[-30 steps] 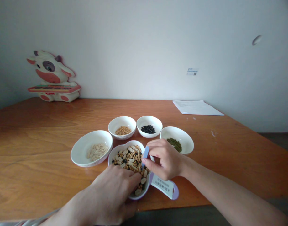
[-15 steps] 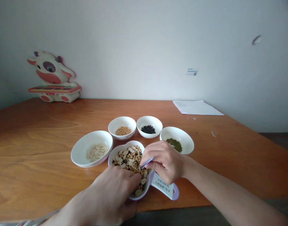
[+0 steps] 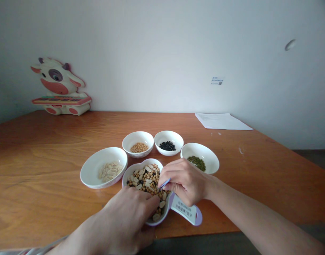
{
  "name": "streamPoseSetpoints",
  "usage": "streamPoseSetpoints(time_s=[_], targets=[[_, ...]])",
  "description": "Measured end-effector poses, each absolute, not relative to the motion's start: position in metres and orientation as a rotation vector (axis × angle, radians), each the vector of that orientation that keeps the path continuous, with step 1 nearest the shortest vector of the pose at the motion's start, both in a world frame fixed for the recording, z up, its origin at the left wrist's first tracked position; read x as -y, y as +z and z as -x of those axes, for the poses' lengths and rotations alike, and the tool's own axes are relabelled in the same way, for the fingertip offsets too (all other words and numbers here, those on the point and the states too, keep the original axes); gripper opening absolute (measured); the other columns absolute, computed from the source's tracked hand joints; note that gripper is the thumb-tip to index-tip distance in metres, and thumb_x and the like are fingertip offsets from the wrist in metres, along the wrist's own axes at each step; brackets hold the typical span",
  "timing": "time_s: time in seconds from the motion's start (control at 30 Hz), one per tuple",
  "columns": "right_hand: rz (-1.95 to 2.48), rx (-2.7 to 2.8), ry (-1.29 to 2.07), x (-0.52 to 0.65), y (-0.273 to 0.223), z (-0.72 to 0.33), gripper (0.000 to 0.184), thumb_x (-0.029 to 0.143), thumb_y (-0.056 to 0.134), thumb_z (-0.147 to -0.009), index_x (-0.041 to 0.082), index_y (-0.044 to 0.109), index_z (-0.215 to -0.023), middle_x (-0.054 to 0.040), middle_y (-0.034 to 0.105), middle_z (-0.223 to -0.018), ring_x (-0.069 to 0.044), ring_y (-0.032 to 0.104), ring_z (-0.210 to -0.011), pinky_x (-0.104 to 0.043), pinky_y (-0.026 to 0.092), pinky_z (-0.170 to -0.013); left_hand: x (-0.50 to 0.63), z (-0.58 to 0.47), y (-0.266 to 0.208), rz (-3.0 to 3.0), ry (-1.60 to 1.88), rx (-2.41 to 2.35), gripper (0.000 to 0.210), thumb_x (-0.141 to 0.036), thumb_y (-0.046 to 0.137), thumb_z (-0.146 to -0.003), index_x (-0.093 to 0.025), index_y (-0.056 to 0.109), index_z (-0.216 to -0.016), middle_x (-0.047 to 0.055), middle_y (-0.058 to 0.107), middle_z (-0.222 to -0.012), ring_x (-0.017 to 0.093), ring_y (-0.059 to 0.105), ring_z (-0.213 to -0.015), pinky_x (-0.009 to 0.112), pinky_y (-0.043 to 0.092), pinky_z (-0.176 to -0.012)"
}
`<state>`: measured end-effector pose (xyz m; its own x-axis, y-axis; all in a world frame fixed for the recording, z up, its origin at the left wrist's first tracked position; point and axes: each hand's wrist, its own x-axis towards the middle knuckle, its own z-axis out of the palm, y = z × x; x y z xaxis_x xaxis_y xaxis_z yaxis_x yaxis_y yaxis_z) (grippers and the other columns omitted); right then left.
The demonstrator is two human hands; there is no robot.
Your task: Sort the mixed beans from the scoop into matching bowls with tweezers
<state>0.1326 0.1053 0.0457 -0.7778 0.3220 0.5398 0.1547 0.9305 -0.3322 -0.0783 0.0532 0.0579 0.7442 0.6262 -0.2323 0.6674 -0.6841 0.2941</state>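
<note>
A white, lobed bowl with a lilac rim and handle (image 3: 164, 214) holds mixed peanuts, yellow soybeans and dark beans. My left hand (image 3: 127, 212) grips its near left side, fingers reaching over the rim; the fingertips are partly hidden. Above the mix, my right hand (image 3: 185, 180) is closed on lilac tweezers (image 3: 165, 183), whose tips point down among the beans. What the tips touch is too small to tell. A label with printed characters (image 3: 182, 207) covers the handle, just below my right hand.
Around the lobed bowl stand white bowls: one with peanut halves (image 3: 89, 173), one with soybeans (image 3: 126, 143), one with black beans (image 3: 178, 140) and one with green mung beans (image 3: 211, 161). A toy cow keyboard (image 3: 60, 88) and papers (image 3: 223, 121) lie farther back by the wall.
The tweezers have dipped and shifted very slightly in my right hand. My left hand and the bowls stay where they were.
</note>
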Motion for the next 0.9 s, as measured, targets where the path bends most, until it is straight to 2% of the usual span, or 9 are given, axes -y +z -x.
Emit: streamPoseSetpoints(time_s=[0.23, 0.53, 0.73, 0.9], targets=[[0.373, 2.502, 0.291, -0.1053, 0.0458, -0.1316, 0.016, 0.017, 0.049, -0.094, 0.014, 0.063, -0.086, -0.0074, 0.068, -0.074, -0.017, 0.064, -0.07, -0.029, 0.053, -0.063, -0.0535, 0.0786, 0.0556, -2.555, -0.169, -1.021, 0.01, -0.026, 0.058, -0.073, -0.022, 0.053, -0.082, 0.001, 0.067, -0.087, 0.023, 0.063, -0.073, 0.036, 0.048, -0.066], [0.433, 2.495, 0.217, -0.1038, 0.0454, -0.132, 0.019, 0.018, 0.048, -0.095, 0.014, 0.063, -0.085, -0.0065, 0.065, -0.072, -0.016, 0.061, -0.065, -0.027, 0.049, -0.059, -0.0542, 0.0786, 0.0539, -2.553, -0.193, -0.998, 0.011, -0.025, 0.057, -0.075, -0.022, 0.053, -0.084, 0.003, 0.067, -0.091, 0.025, 0.064, -0.078, 0.039, 0.049, -0.071], [0.442, 2.478, 0.203, -0.1026, 0.0458, -0.1317, 0.021, 0.019, 0.046, -0.096, 0.014, 0.064, -0.085, -0.0055, 0.064, -0.07, -0.015, 0.058, -0.063, -0.026, 0.047, -0.058, -0.0534, 0.0798, 0.0532, -2.567, -0.158, -0.989, 0.011, -0.025, 0.058, -0.074, -0.022, 0.052, -0.082, 0.002, 0.067, -0.088, 0.022, 0.063, -0.073, 0.034, 0.046, -0.066], [0.438, 2.448, 0.222, -0.1008, 0.0474, -0.1305, 0.023, 0.019, 0.045, -0.096, 0.014, 0.064, -0.083, -0.0056, 0.064, -0.069, -0.015, 0.058, -0.061, -0.026, 0.046, -0.057, -0.0529, 0.0799, 0.0515, -2.572, -0.154, -1.01, 0.01, -0.023, 0.057, -0.073, -0.022, 0.051, -0.08, 0.001, 0.067, -0.087, 0.022, 0.063, -0.074, 0.034, 0.045, -0.065]])
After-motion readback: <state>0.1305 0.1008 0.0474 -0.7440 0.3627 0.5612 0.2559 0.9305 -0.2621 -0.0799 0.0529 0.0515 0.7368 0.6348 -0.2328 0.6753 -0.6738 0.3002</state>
